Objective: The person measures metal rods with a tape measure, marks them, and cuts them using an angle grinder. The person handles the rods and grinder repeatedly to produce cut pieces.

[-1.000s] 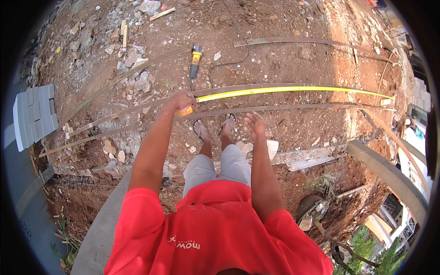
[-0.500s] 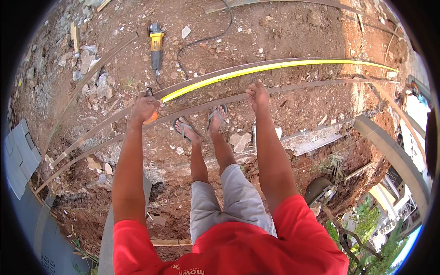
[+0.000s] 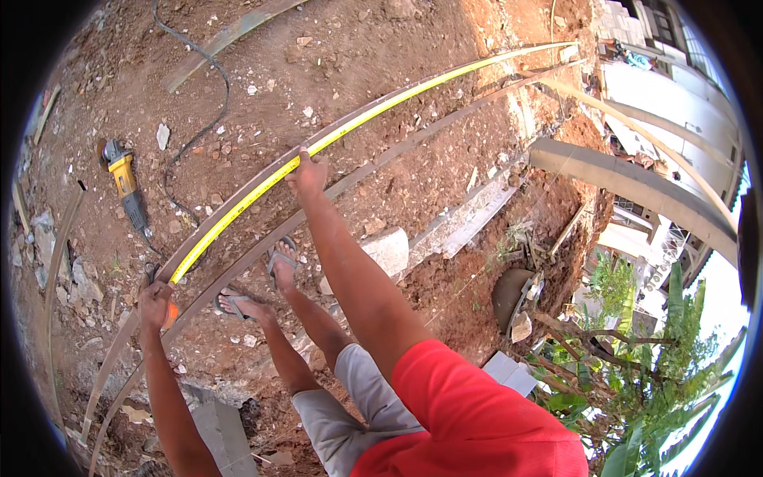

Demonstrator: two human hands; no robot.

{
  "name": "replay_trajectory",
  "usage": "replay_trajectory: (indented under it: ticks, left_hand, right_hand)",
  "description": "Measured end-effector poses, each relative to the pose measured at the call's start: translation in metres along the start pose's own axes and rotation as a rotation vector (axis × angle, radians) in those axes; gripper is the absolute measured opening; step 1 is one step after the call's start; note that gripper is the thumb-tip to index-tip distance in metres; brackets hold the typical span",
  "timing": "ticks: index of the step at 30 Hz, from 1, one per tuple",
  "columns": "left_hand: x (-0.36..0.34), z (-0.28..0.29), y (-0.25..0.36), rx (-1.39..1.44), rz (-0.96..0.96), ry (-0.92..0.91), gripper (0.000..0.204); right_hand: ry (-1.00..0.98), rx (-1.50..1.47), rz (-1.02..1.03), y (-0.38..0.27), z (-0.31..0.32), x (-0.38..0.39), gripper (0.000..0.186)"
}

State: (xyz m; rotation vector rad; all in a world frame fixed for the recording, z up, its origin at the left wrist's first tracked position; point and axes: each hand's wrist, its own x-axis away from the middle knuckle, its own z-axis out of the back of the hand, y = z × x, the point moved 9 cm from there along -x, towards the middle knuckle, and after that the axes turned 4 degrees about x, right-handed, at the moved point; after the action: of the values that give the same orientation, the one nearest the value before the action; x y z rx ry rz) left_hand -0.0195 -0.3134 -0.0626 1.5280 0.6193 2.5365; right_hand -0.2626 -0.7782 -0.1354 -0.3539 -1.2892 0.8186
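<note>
- The tape measure's yellow blade (image 3: 350,126) runs out along the brown bar (image 3: 114,358).
- Left hand (image 3: 156,302), well apart from the right, wraps the orange case beside the bar.
- Right hand (image 3: 308,176) touches the blade partway along the bar; I can't tell whether it's gripping.
- Beyond the bar lies a grinder (image 3: 125,183).

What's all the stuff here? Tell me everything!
tape measure: 1, yellow and orange, across the middle
angle grinder: 1, yellow and grey, left
cable: 1, dark, near the grinder
long bars: at least four, brownish, on the dirt
stones: many, pale, scattered
thick beam: 1, grey, right
plants: several, green, lower right
shorts: 1 pair, grey, bottom
shirt: 1, red, bottom
feet: 2, in grey sandals
left hand: 1, around the orange case
right hand: 1, at the tape
</note>
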Motion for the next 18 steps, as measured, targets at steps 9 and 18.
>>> replay_trajectory:
  ticks: [9, 18]
  left_hand:
    - [0.03, -0.005, 0.002, -0.017, -0.324, 0.13, 0.022]
    - [0.021, -0.003, -0.01, -0.023, -0.268, 0.147, 0.024]
  right_hand:
    - [0.063, -0.036, 0.244, -0.001, 0.016, 0.01, 0.029]
    - [0.014, -0.173, 0.098, -0.001, 0.018, -0.002, 0.019]
